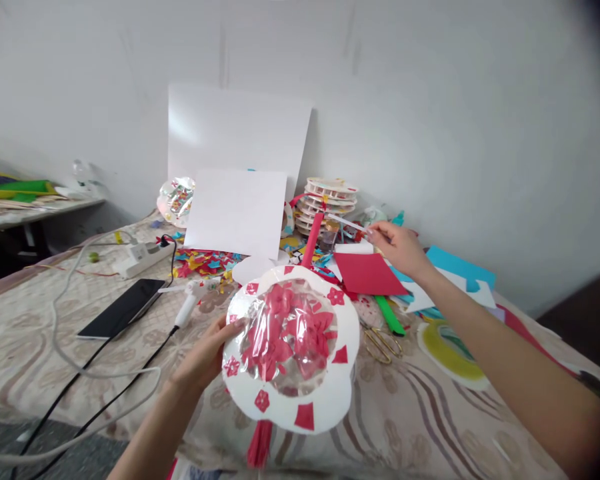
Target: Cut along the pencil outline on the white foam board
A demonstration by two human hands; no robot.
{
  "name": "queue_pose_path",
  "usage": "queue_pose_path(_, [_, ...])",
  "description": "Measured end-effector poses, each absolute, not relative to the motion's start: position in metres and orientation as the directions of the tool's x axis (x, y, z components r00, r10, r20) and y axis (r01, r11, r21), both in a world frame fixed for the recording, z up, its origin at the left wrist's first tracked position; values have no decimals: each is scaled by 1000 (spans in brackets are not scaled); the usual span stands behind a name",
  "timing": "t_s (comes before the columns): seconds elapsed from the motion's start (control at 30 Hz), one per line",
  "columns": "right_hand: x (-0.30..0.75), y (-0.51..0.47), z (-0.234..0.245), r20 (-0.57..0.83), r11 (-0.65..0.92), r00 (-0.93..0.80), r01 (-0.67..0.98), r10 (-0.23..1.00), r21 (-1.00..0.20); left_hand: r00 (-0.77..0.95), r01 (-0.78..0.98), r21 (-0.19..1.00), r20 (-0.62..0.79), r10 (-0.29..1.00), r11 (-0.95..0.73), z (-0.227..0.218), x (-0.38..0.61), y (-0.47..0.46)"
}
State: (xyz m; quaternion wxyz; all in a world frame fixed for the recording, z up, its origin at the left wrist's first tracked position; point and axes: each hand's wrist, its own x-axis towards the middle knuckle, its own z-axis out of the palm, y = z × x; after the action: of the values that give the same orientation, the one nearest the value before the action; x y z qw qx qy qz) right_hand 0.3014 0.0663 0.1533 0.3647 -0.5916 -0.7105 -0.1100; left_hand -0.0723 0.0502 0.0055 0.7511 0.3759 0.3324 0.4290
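Observation:
My left hand (215, 350) grips the left edge of a flower-shaped paper lantern (340, 393), fingers closed on its white rim. The lantern's middle is clear plastic with red cut shapes behind it, and small red flowers and patches dot the rim. A red tassel (260, 443) hangs below, and a red strip (313, 240) rises from the top. My right hand (395, 245) pinches a thin white stick (347, 222), whose far end appears to meet the top of the red strip. The lantern is held upright above the patterned cloth.
Left lie a glue gun (193, 300), a dark tablet (123, 308), a power strip (143, 259) and loose cables. Gold scissors (380, 343), a tape roll (437, 363) and red paper (370, 273) lie right. Behind stand white boards (240, 127) and stacked frames (327, 200).

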Motion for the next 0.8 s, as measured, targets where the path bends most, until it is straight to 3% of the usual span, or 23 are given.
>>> queue_pose_path(0.3, [295, 65, 160, 584, 285, -55, 907, 810, -310, 421, -411, 850, -145, 895, 331, 9, -68, 47])
queue_pose_path(0.57, [296, 76, 176, 599, 252, -44, 930, 800, -268, 473, -381, 852, -154, 868, 359, 14, -60, 45])
queue_pose_path(0.7, [296, 86, 196, 615, 267, 7, 897, 788, -351, 482, -433, 840, -92, 871, 328, 11, -52, 51])
queue_pose_path(0.8, [293, 91, 218, 605, 366, 15, 784, 796, -501, 494, -483, 830, -4, 870, 278, 12, -44, 61])
